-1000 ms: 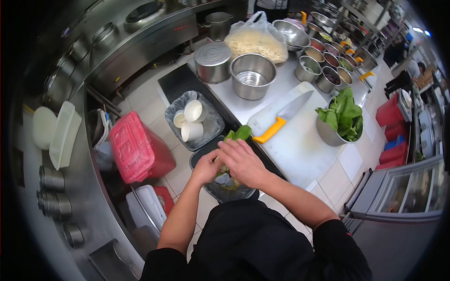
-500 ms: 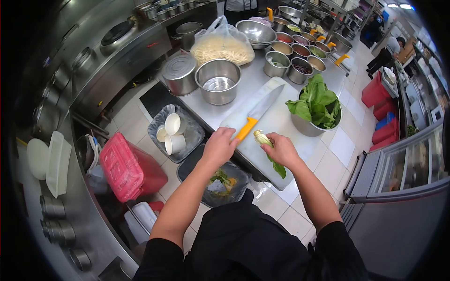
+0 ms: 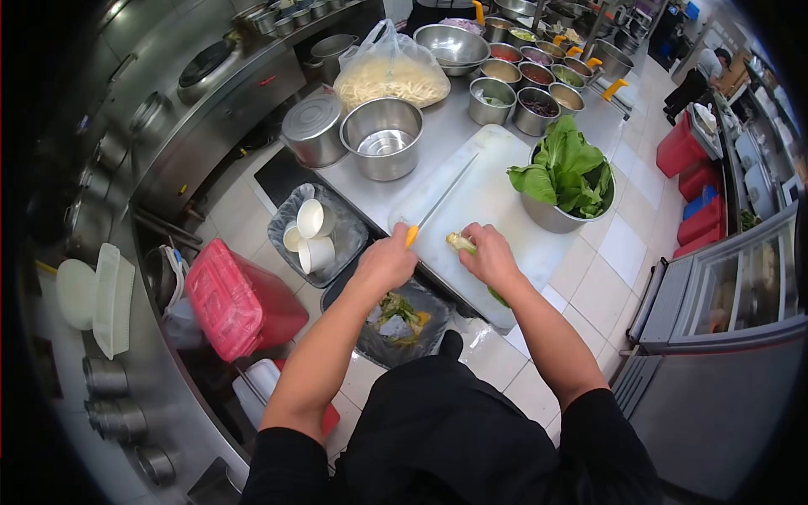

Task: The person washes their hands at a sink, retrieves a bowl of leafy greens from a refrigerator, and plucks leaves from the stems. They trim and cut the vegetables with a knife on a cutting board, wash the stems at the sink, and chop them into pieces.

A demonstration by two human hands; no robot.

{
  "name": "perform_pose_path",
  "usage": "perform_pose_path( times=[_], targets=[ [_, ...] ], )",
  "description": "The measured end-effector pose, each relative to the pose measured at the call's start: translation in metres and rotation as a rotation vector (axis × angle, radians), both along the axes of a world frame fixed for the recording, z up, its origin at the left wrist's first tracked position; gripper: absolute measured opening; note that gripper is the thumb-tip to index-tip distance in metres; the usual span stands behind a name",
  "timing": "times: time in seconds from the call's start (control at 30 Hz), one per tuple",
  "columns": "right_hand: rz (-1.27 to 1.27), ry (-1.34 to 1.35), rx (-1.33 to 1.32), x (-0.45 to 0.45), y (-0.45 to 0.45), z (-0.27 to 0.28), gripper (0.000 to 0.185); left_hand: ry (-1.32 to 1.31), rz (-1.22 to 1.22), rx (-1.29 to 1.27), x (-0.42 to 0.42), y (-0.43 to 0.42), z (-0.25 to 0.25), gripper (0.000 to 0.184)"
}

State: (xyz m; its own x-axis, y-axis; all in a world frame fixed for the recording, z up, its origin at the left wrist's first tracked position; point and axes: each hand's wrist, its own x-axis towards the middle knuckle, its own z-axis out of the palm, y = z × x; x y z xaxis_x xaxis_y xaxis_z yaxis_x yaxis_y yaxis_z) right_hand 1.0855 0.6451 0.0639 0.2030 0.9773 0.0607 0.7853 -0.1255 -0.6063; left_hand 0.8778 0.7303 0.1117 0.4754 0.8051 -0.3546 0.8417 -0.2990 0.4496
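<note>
My left hand [image 3: 385, 264] is closed around the yellow handle of a kitchen knife [image 3: 411, 236]. The blade points away over the white cutting board [image 3: 497, 172] and looks thin, seen nearly edge-on. Opposite it, my right hand [image 3: 491, 255] grips a leafy green [image 3: 459, 243] above the board's near part. Its pale root end sticks out toward the knife, and most of its leaf is hidden under my hand. At the board's right side stands a steel pot [image 3: 555, 215] holding large green leaves [image 3: 564, 172].
An open steel pot [image 3: 383, 162] and a lidded one [image 3: 313, 135] stand left of the board, with a bag of pale strips [image 3: 391, 80] behind. Lined bins [image 3: 337, 198] sit below the table's left edge. Several ingredient pots [image 3: 536, 109] fill the back. A person [image 3: 699, 80] stands far right.
My left hand has taken up the knife and turned its blade from lying flat to nearly edge-on. My right hand has brought the leafy green slightly left, tilting its root end toward the knife.
</note>
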Motion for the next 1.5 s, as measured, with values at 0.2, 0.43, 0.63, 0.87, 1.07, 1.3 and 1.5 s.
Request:
perform_pose_path(
  times=[0.2, 0.43, 0.63, 0.87, 1.07, 1.3, 1.5],
  targets=[
    [-0.054, 0.054, -0.051, -0.002, 0.01, 0.005, 0.022, -0.087, -0.06, 0.095, -0.069, -0.076, 0.031, 0.038],
    [-0.039, 0.053, -0.029, 0.0, 0.011, 0.007, 0.021, 0.022, -0.055, 0.003, -0.085, -0.105, 0.039, 0.04],
    [-0.022, 0.059, -0.035, 0.002, 0.01, 0.009, 0.021, 0.109, -0.074, 0.034, -0.092, -0.114, 0.048, 0.038],
    [0.023, 0.078, -0.05, 0.006, 0.009, 0.006, 0.023, 0.029, -0.088, -0.085, -0.074, -0.093, 0.015, 0.032],
    [0.136, 0.001, -0.041, 0.024, 0.008, 0.01, 0.024, -0.281, 0.191, -0.723, -0.077, -0.074, 0.005, 0.032],
    [0.234, -0.223, 0.125, 0.031, 0.016, 0.009, 0.024, -0.483, 0.425, -0.864, -0.144, -0.144, -0.006, 0.031],
    [0.285, -0.425, 0.291, 0.016, 0.03, 0.003, 0.025, -0.199, 0.202, -0.04, -0.152, -0.128, 0.005, 0.034]
  ],
)
